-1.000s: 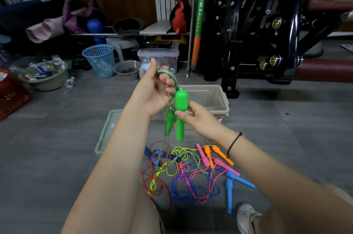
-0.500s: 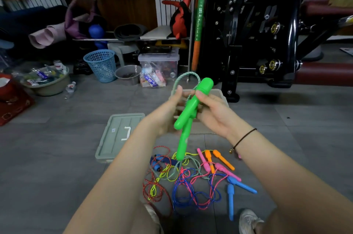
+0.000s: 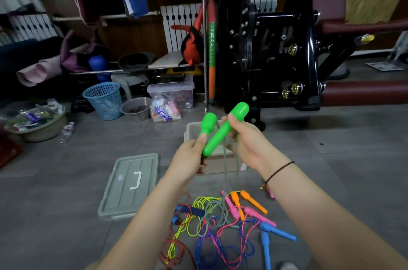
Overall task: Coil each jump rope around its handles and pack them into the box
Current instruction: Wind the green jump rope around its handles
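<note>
Our left hand grips the nearly upright green handle and our right hand the tilted one beside it, their cord hanging toward the floor, with the open box directly beyond both hands.

Green handles spread apart; rope loop dropped, now hanging.

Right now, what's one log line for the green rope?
left hand: holds one green handle | right hand: holds other green handle | rope: hangs loose | box: open
</note>
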Demonstrator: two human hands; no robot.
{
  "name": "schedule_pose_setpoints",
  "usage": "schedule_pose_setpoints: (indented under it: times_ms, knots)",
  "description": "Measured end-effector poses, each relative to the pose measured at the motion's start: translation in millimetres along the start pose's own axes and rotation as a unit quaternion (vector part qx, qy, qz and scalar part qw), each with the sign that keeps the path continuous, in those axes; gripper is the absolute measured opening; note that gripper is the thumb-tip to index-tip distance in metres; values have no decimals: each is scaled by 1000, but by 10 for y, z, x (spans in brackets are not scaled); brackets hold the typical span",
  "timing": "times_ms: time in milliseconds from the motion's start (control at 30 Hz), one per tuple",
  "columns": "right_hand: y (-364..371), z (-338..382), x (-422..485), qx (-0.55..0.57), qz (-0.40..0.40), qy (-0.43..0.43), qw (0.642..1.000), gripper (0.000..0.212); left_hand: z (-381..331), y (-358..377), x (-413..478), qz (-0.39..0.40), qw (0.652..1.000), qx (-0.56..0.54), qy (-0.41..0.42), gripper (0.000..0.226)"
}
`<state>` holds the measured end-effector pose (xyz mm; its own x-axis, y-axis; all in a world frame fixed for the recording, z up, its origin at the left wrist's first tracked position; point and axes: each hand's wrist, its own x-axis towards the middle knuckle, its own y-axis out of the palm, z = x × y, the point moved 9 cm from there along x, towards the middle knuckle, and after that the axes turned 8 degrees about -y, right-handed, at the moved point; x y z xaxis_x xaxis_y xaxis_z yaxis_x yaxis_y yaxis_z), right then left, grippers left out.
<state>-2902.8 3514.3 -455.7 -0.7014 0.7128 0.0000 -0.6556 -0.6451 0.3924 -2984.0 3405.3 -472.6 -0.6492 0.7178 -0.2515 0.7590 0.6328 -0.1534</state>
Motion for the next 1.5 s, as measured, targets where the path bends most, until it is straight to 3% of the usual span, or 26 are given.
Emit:
schedule_pose_setpoints:
  times_ms: [133, 200, 367, 467, 633, 767, 867, 900, 933, 1000, 1033, 1167, 1300, 1400, 1500]
  knots:
    - [-21, -107, -73, -130, 29, 43, 990, 15, -32, -15, 51, -15, 999, -18, 25, 30]
    - [17, -175, -92, -171, 50, 52, 983, 25, -42, 24, 38, 8, 999, -11, 33, 26]
    - [39, -136, -72, -209, 72, 7, 975, 26, 111, 320, -83, 127, 992, -14, -19, 17]
    - [58, -148, -113, -182, 82, 35, 979, 23, 73, 388, -129, 139, 990, -13, 9, 21]
    - [-17, -133, -80, 23, 30, 123, 992, 65, 29, 461, -219, 223, 975, 4, 5, 21]
    - [-126, -75, -46, -24, 4, 99, 995, 76, 1, 467, -318, 283, 952, -97, -61, 30]
    - [-322, 78, 31, -114, -41, 41, 992, 105, -60, 403, -373, 324, 925, -177, -88, 41]
    - [-361, 129, 56, -131, -47, 17, 990, 96, -99, 388, -397, 339, 915, -200, -88, 47]
    - [-368, 184, 71, -128, -50, -16, 990, 75, -138, 378, -419, 353, 905, -219, -86, 52]
    - [-272, 255, 43, -46, -33, -71, 996, 25, -213, 363, -451, 377, 889, -248, -79, 52]
    - [-176, 264, 10, -20, -11, -89, 996, 14, -248, 353, -457, 381, 886, -255, -73, 49]
    - [160, 111, -79, -183, 86, -104, 974, 21, -310, 222, -333, 307, 930, -198, -41, 28]
    - [222, 1, -90, -400, 125, -109, 901, 18, -234, -84, -84, 119, 992, 45, 13, 10]
    - [298, -127, -168, -536, 204, -70, 816, 25, -188, -243, 30, 5, 971, 233, 60, 10]
    - [432, -187, -310, -605, 292, -50, 739, 29, -114, -267, 80, -48, 893, 435, 100, 16]
